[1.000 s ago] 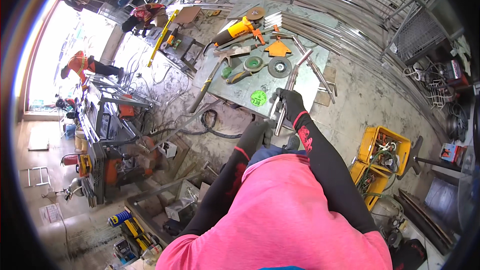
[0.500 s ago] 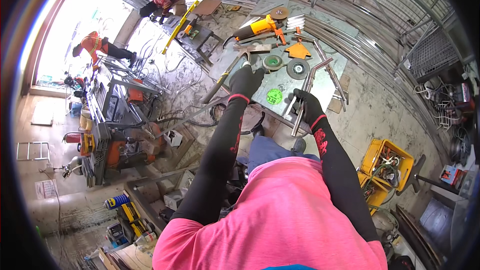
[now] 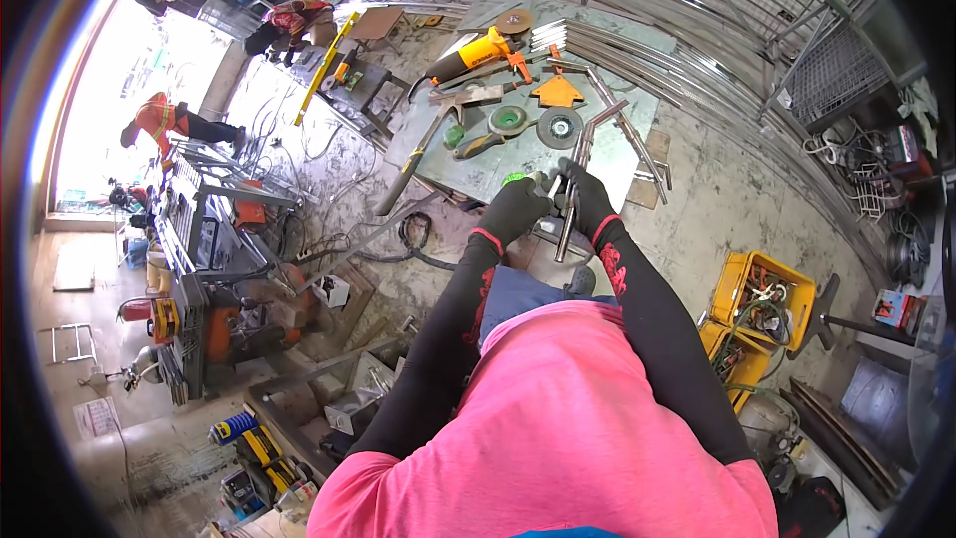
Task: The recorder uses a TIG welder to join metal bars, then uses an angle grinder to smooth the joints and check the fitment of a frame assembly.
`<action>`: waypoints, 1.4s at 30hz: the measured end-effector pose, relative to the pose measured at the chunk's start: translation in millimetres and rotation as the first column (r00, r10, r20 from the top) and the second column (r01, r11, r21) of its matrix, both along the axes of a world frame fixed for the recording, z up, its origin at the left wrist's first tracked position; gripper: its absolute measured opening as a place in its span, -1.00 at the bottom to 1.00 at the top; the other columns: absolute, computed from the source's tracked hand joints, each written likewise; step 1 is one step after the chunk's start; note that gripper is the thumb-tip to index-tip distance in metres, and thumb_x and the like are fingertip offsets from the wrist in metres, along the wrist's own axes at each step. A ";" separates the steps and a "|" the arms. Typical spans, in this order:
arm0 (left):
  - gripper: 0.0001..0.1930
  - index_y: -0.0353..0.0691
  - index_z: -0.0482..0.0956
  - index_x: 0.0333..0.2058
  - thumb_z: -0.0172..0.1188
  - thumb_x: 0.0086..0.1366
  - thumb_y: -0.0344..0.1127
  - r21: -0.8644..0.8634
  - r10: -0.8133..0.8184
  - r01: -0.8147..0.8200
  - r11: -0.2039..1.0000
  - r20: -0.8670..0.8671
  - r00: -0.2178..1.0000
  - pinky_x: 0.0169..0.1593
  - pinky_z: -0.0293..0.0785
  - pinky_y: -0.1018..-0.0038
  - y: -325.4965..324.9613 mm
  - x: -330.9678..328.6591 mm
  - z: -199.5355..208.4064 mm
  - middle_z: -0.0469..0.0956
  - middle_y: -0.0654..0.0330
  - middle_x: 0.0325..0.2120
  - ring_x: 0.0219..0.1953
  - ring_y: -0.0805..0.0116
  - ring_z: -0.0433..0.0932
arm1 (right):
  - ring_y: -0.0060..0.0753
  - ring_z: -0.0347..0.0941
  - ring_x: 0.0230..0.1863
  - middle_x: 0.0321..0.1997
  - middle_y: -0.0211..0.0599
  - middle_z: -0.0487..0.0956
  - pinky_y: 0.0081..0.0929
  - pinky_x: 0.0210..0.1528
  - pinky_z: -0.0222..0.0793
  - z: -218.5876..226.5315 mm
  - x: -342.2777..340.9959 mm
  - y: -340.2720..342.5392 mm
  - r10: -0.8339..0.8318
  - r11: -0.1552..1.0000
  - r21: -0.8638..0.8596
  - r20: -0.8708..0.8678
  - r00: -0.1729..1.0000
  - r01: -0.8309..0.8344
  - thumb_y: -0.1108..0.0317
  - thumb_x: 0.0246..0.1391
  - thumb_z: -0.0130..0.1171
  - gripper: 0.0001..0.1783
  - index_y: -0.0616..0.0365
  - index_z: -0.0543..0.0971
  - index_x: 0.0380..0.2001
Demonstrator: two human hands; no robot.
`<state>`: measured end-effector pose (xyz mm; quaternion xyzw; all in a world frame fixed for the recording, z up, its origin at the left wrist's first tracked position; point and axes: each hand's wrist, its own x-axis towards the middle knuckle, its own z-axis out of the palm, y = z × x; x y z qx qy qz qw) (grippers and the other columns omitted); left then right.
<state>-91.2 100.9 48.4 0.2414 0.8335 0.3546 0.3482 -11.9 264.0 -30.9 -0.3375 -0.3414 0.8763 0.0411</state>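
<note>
At the near edge of a metal-topped worktable (image 3: 473,179), my right hand (image 3: 590,191), in a black glove, is closed round a short shiny steel tube (image 3: 567,229). Next to it, my gloved left hand (image 3: 518,207) has its fingers curled at the tube; what it pinches is hidden. A jointed steel tube piece (image 3: 588,134) extends from my right hand across the tabletop. Just beyond lie a grey flap disc (image 3: 560,128), a green-centred disc (image 3: 508,120) and a yellow-and-black handled tool (image 3: 480,146). A green round label (image 3: 513,178) is partly covered by my left hand.
Farther back are a yellow angle grinder (image 3: 473,57), an orange arrow-shaped magnet (image 3: 556,92) and a hammer (image 3: 410,174). Long steel tubes (image 3: 637,65) lie behind. Yellow crates (image 3: 765,289) stand at right, cables (image 3: 418,229) at left. Two other people work at the far left.
My left hand has come back and right from the far tools to beside my right hand, uncovering the yellow-and-black handled tool. The view has shifted slightly, with the tube still in my right hand.
</note>
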 end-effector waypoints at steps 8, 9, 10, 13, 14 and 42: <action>-0.60 -0.36 0.61 0.18 0.18 0.44 -0.33 0.331 0.014 -0.568 0.754 0.856 0.517 0.07 0.68 0.25 -63.1 54.6 -17.7 0.73 0.10 -0.06 -0.02 0.18 0.75 | -0.35 0.38 -0.66 -0.48 -0.35 0.53 -0.12 -0.45 0.46 5.3 7.1 6.2 -0.050 0.971 -0.239 -0.128 0.990 0.018 -0.22 0.51 0.10 -0.47 0.07 0.54 -0.20; -0.59 -0.36 0.60 0.20 0.17 0.44 -0.33 0.342 -0.006 -0.618 0.708 0.878 0.478 0.08 0.69 0.24 -64.1 64.1 -23.3 0.73 0.10 -0.06 -0.02 0.18 0.74 | -0.35 0.37 -0.66 -0.50 -0.37 0.51 -0.15 -0.46 0.42 0.5 7.8 7.5 -0.057 0.960 -0.281 -0.196 0.979 0.000 -0.21 0.51 0.11 -0.48 0.06 0.54 -0.21; -0.57 -0.36 0.58 0.22 0.17 0.45 -0.33 0.345 -0.028 -0.672 0.656 0.900 0.435 0.10 0.69 0.23 -63.4 72.6 -27.8 0.72 0.10 -0.06 -0.03 0.18 0.74 | -0.36 0.36 -0.67 -0.51 -0.39 0.49 -0.19 -0.47 0.38 -1.8 8.1 7.5 -0.062 0.947 -0.320 -0.258 0.964 -0.025 -0.21 0.52 0.12 -0.49 0.05 0.53 -0.22; -0.76 -0.24 0.65 -0.02 0.21 0.50 -0.22 0.373 0.055 -0.628 0.683 0.831 0.554 -0.25 0.62 0.22 -73.2 72.3 -66.8 0.72 0.08 -0.10 -0.27 0.28 0.67 | -0.40 0.32 -0.67 -0.57 -0.51 0.41 -0.23 -0.48 0.33 7.8 8.5 -6.8 -0.044 0.961 -0.275 -0.159 0.986 -0.002 -0.15 0.53 0.13 -0.54 0.02 0.51 -0.25; -0.77 -0.22 0.65 -0.06 0.21 0.51 -0.19 0.378 0.038 -0.606 0.700 0.828 0.559 -0.29 0.59 0.22 -76.2 71.1 -81.6 0.72 0.09 -0.09 -0.31 0.28 0.65 | -0.40 0.31 -0.67 -0.58 -0.53 0.39 -0.23 -0.48 0.33 13.4 10.2 -10.7 -0.031 0.969 -0.246 -0.120 0.992 0.001 -0.14 0.54 0.13 -0.54 0.02 0.50 -0.25; -0.51 -0.22 0.72 -0.06 0.41 0.45 0.16 0.242 0.065 -0.616 0.750 0.900 0.432 -0.34 0.43 0.47 -19.2 112.9 27.2 0.66 0.26 -0.25 -0.30 0.49 0.58 | -0.04 0.65 -0.36 -0.53 -0.31 0.53 -0.10 -0.34 0.54 9.4 14.6 7.2 -0.073 0.997 -0.049 -0.245 0.967 0.063 -0.20 0.54 -0.14 -0.45 0.10 0.48 -0.17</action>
